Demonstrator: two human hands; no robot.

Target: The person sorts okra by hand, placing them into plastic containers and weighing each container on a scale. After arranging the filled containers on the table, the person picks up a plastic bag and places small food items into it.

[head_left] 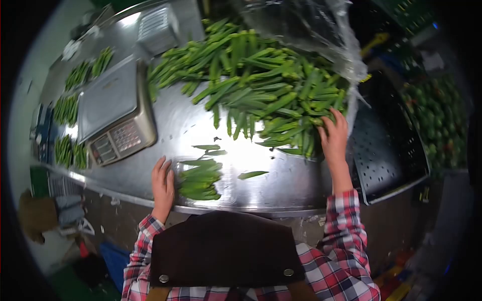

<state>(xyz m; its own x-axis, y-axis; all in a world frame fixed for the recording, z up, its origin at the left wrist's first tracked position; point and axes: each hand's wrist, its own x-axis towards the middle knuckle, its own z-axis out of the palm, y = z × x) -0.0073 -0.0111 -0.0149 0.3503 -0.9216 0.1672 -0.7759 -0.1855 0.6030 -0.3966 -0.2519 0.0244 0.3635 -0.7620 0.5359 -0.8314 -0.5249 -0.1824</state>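
Observation:
A large heap of green okra pods covers the back and right of the steel table. At the heap's right edge my right hand touches the pods, fingers curled over them; what they grip, if anything, is hidden. Near the front edge, a clear tray holds a row of okra. Just left of this tray is my left hand, its fingers a little apart and holding nothing. A single pod lies right of the tray, and a few loose ones lie behind it.
A weighing scale stands on the steel table at left, with okra bundles beyond it. Clear plastic hangs over the heap's right side. A black crate is at right, and a person is at lower left.

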